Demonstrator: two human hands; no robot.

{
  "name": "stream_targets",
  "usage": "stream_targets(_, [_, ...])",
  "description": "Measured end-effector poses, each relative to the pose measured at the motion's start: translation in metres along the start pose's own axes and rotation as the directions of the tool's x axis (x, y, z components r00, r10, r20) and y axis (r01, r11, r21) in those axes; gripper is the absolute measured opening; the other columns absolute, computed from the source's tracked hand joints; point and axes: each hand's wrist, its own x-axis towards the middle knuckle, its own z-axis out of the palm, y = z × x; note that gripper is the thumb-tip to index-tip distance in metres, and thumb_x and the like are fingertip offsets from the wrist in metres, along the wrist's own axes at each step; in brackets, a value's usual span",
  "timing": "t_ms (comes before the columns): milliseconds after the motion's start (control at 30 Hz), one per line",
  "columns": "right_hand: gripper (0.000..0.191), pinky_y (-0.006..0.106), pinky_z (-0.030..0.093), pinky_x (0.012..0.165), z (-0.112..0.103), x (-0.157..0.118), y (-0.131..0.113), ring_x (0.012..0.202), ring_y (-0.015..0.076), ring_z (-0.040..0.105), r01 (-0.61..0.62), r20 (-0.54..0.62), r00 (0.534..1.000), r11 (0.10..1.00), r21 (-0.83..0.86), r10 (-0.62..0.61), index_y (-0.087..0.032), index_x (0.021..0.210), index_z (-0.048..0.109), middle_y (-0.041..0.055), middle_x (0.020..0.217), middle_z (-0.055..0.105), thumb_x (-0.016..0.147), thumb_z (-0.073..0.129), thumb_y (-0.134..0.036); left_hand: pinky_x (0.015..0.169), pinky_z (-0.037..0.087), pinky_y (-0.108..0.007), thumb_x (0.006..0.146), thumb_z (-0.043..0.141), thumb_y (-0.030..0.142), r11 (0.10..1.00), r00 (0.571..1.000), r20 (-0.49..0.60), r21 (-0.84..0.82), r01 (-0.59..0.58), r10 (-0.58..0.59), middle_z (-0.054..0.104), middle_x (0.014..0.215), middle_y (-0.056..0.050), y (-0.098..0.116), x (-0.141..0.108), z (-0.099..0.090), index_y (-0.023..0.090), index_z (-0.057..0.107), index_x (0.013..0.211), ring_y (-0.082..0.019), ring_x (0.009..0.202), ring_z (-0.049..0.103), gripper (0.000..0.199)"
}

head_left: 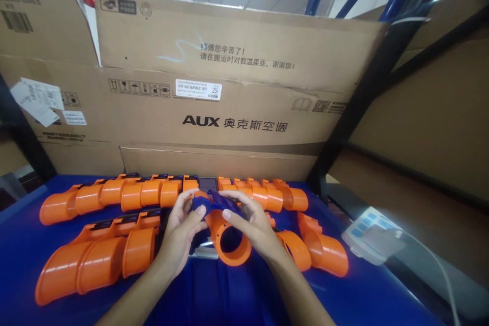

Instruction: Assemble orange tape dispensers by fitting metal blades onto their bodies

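Note:
In the middle of the head view, my left hand (180, 226) and my right hand (255, 220) are closed around an orange plastic part with a round ring (239, 258) at its lower end. A dark blue, glossy piece (221, 202) lies across the top of this part, under both thumbs. The left thumb and fingers pinch its left end, where some orange shows. The right thumb presses on the piece just above the ring. My fingers hide how the two are joined. Beneath the hands a metallic object (204, 251) is partly covered.
Rows of orange cylindrical parts (101, 263) with dark strips stand on the blue table surface (114, 310) at left. More orange parts (329, 254) stand at right, beside a white device with a cable (372, 237). Behind rises a cardboard panel (244, 97), with a dark frame post (353, 97).

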Motion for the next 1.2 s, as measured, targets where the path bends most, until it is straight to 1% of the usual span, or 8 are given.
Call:
stream_targets(300, [0.034,0.046,0.044,0.113,0.001,0.001,0.002,0.124,0.0275,0.063,-0.044,0.034,0.998,0.999,-0.003,0.044,-0.027,0.122,0.068,0.0053,0.127,0.071,0.090,0.074,-0.035,0.086,0.059,-0.035,0.080,0.082,0.030,0.999,0.999,0.004,0.017,-0.038,0.038,0.065,0.119,-0.003,-0.001,-0.002,-0.003,0.030,0.063,0.116,-0.021,0.104,0.066,0.041])
stream_targets(500, [0.035,0.042,0.050,0.107,0.004,-0.002,-0.004,0.122,0.0254,0.064,-0.016,0.099,0.995,1.000,0.006,0.016,-0.028,0.125,0.062,0.0052,0.127,0.070,0.093,0.070,-0.039,0.100,0.052,-0.037,0.079,0.083,0.029,0.993,0.994,0.010,0.023,-0.112,0.112,0.063,0.132,-0.005,-0.002,-0.001,-0.004,0.030,0.062,0.127,-0.025,0.119,0.062,0.052])
stream_targets(633, [0.045,0.043,0.052,0.103,0.007,-0.005,-0.005,0.116,0.0275,0.066,0.068,0.042,0.997,0.974,-0.214,-0.061,-0.026,0.128,0.059,0.0071,0.125,0.069,0.087,0.076,-0.038,0.112,0.044,-0.042,0.080,0.081,0.030,0.992,0.991,0.033,0.004,-0.127,0.127,0.057,0.147,-0.008,-0.004,-0.002,-0.006,0.031,0.058,0.137,-0.030,0.138,0.051,0.062])
stream_targets(733, [0.055,0.047,0.051,0.103,0.008,-0.005,-0.004,0.115,0.0302,0.065,0.165,0.012,0.984,0.887,-0.431,-0.177,-0.027,0.131,0.060,0.0085,0.125,0.069,0.081,0.081,-0.037,0.116,0.041,-0.041,0.080,0.081,0.031,0.992,0.992,0.026,0.007,-0.123,0.123,0.057,0.149,-0.009,-0.003,-0.002,-0.005,0.030,0.055,0.141,-0.030,0.143,0.046,0.066])
stream_targets(800, [0.055,0.049,0.052,0.101,0.009,-0.006,-0.002,0.114,0.0313,0.064,0.227,0.035,0.969,0.828,-0.513,-0.244,-0.028,0.132,0.061,0.0098,0.122,0.068,0.082,0.080,-0.036,0.115,0.042,-0.040,0.079,0.082,0.030,0.993,0.993,0.015,0.032,-0.116,0.115,0.059,0.146,-0.009,-0.001,-0.001,-0.003,0.030,0.055,0.141,-0.030,0.141,0.050,0.067])
stream_targets(933, [0.054,0.053,0.054,0.098,0.009,-0.007,0.003,0.113,0.0325,0.063,0.298,0.078,0.947,0.758,-0.580,-0.313,-0.029,0.137,0.060,0.0118,0.122,0.066,0.086,0.077,-0.036,0.108,0.049,-0.039,0.075,0.086,0.028,0.985,0.988,-0.045,0.098,-0.141,0.146,0.067,0.137,-0.007,-0.001,0.002,-0.001,0.031,0.055,0.134,-0.028,0.125,0.064,0.067])
stream_targets(1033, [0.057,0.053,0.054,0.099,0.010,-0.008,0.005,0.114,0.0322,0.063,0.320,0.091,0.938,0.736,-0.597,-0.334,-0.030,0.139,0.057,0.0116,0.124,0.065,0.086,0.077,-0.037,0.104,0.051,-0.039,0.073,0.087,0.028,0.978,0.981,-0.089,0.132,-0.159,0.171,0.069,0.131,-0.005,-0.004,0.004,-0.003,0.031,0.055,0.129,-0.026,0.121,0.066,0.064])
stream_targets(1200, [0.059,0.052,0.055,0.098,0.011,-0.010,0.005,0.112,0.0310,0.063,0.341,0.097,0.929,0.722,-0.602,-0.358,-0.031,0.141,0.055,0.0108,0.122,0.064,0.086,0.078,-0.036,0.105,0.050,-0.038,0.074,0.087,0.027,0.968,0.975,-0.085,0.167,-0.188,0.204,0.070,0.128,-0.004,-0.005,0.004,-0.005,0.030,0.056,0.125,-0.025,0.120,0.066,0.059])
